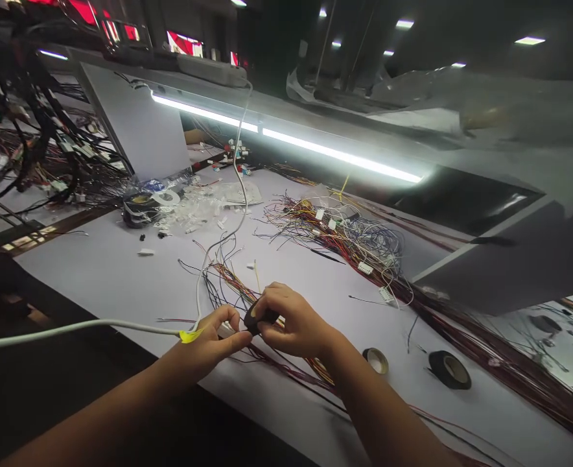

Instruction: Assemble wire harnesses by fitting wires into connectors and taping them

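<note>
Both hands meet over a bundle of thin coloured wires lying on the white table. My right hand is closed around a small black roll of tape. Just left of it, my left hand pinches the wire bundle close to the tape, thumb and forefinger pressed together. A yellow tag sits on a white cable right beside the left hand.
Two more tape rolls lie right of my right forearm: a pale one and a black one. A big tangle of wires with white connectors spreads at the centre. Clear plastic parts lie at the back left under a bright light bar.
</note>
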Motion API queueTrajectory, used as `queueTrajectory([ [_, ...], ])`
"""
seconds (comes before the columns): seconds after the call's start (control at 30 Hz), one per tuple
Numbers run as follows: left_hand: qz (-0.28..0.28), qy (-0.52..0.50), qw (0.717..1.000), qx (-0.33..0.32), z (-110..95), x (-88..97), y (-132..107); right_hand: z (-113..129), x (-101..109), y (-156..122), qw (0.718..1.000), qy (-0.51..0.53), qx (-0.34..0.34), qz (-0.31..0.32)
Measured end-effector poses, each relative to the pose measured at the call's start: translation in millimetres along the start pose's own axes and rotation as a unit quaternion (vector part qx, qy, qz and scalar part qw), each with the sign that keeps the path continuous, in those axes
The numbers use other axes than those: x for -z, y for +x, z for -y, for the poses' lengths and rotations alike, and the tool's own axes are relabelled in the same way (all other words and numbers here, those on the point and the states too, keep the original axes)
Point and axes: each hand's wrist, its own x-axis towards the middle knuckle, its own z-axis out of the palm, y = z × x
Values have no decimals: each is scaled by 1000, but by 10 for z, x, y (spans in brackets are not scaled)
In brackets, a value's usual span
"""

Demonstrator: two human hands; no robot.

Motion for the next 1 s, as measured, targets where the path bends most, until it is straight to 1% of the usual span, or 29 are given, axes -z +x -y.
queueTrajectory([
  [0.1, 24, -24, 999, -4, 42, -7, -6, 16, 32, -2, 1000, -2, 2, 4],
  [0.2, 36, -4, 999, -10, 53, 40, -32, 17, 48, 7, 1000, 14, -10, 10],
  [0.27, 56, -5, 998, -6, 33, 71, -46, 18, 41, 11, 999, 28, -8, 19],
  [0.33, 77, -28, 997, -11, 9, 84, -48, 18, 15, 11, 999, 25, 13, 33],
  [0.4, 82, -48, 995, -18, 5, 78, -39, 14, -27, 8, 998, 2, 40, 46],
  [0.47, 58, -28, 998, -23, 35, 59, -29, 2, -69, 7, 997, -27, 57, 52],
  [0.53, 23, 21, 999, -36, 95, 40, -28, -22, -94, 17, 996, -40, 61, 52],
  [0.6, -8, 80, 995, -63, 163, 27, -42, -55, -98, 42, 996, -34, 58, 56],
  [0.67, -40, 140, 984, -103, 212, 22, -66, -88, -92, 81, 997, -15, 51, 64],
  [0.73, -67, 199, 964, -162, 229, 28, -84, -108, -95, 120, 996, 11, 47, 72],
  [0.8, -68, 242, 943, -218, 221, 41, -87, -99, -115, 138, 996, 28, 41, 76],
  [0.87, -58, 265, 932, -239, 211, 59, -71, -56, -153, 116, 998, 23, 16, 58],
  [0.93, -69, 267, 934, -226, 216, 75, -47, 18, -201, 43, 999, -3, -39, 12],
  [1.0, -92, 256, 942, -199, 235, 83, -27, 108, -255, -74, 994, -23, -103, -39],
])
